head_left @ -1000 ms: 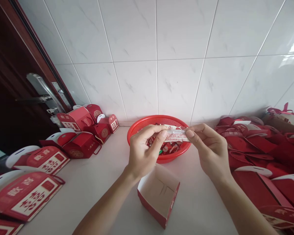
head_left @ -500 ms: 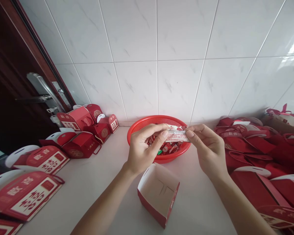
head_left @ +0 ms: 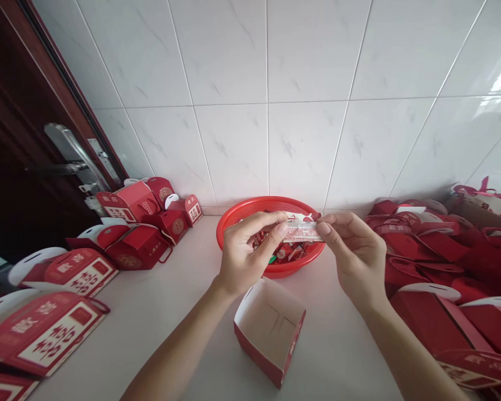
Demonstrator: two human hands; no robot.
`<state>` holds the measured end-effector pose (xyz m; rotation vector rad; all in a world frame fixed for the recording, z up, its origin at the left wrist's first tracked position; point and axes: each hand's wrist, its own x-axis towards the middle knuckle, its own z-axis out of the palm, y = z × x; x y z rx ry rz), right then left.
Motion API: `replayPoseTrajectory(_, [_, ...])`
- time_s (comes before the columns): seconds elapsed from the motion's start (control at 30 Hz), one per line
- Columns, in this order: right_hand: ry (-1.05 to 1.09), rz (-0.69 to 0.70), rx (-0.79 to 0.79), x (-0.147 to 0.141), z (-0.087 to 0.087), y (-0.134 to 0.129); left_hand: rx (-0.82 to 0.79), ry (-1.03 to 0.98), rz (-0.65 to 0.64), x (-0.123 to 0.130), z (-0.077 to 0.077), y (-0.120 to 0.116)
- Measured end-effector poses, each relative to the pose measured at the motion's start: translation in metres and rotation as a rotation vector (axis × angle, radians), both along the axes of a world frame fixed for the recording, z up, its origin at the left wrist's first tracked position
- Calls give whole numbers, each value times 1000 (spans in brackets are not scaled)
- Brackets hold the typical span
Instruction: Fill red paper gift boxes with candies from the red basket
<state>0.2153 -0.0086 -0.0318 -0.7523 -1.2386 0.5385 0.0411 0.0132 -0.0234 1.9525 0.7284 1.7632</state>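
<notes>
A small white wrapped packet with red print (head_left: 303,231) is stretched level between my two hands. My left hand (head_left: 250,250) pinches its left end between thumb and finger, and my right hand (head_left: 354,256) pinches the right end. Beneath and behind them stands a red plastic basket (head_left: 237,213) holding red-wrapped sweets (head_left: 290,253) and one green piece; my left hand hides part of its rim. Nearer to me, an open red box with a pale inside (head_left: 269,328) sits on the white table between my forearms, with nothing in it.
Several red gift boxes (head_left: 62,328) line the left side, near a dark door with a metal handle (head_left: 70,167). More red boxes (head_left: 438,317) are heaped on the right. A white tiled wall (head_left: 300,133) rises behind the basket.
Both hands keep the same pinch on the packet. My right hand has shifted very slightly to the right; otherwise the scene looks the same.
</notes>
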Motion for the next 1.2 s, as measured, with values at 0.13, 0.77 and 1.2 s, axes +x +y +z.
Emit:
replayPoseTrajectory(0.13, [-9,5,7,1,-1,0,-65,-27,-42,-1,2,0])
replayPoseTrajectory(0.77, [-15,-10,57,2,1,-1,-51,-25,-187,-3,2,3])
replayPoseTrajectory(1.2, [2,89,35,6,-1,3,-57,0,-192,-4,1,5])
